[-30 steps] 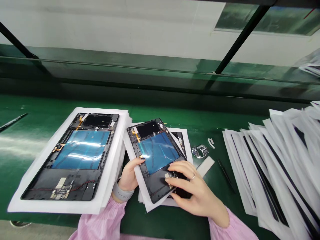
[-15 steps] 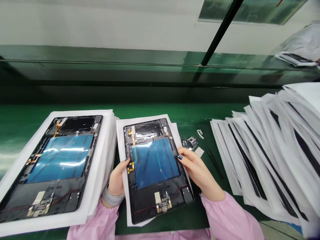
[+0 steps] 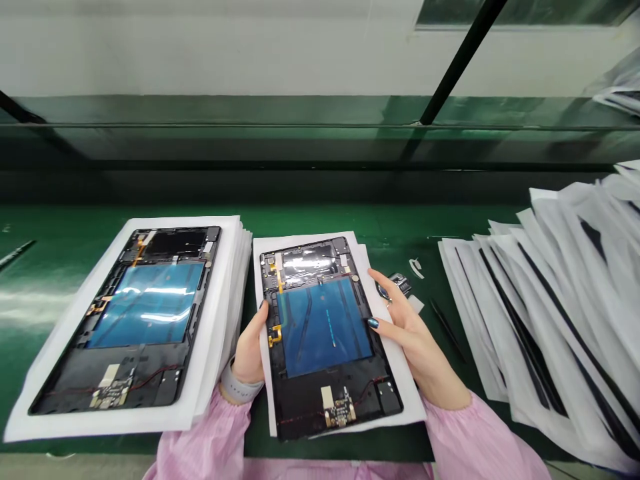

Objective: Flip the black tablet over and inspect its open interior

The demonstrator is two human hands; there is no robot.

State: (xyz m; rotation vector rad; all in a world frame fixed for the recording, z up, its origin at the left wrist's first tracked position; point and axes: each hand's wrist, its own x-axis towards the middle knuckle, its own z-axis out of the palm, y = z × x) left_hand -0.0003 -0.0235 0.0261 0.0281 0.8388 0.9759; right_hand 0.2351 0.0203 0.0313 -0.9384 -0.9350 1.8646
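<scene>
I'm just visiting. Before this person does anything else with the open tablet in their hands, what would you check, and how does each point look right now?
1. Left hand grips the tablet at its left edge: ok.
2. Right hand grips the right edge, thumb on the blue film: ok.
3. White sheet lies under the tablet: ok.
4. Small board at the near end sits in place: cannot tell, too small.
5. Stack on the left is apart from the held tablet: ok.
6. Tweezers on the bench are not under the tablet: ok.
</scene>
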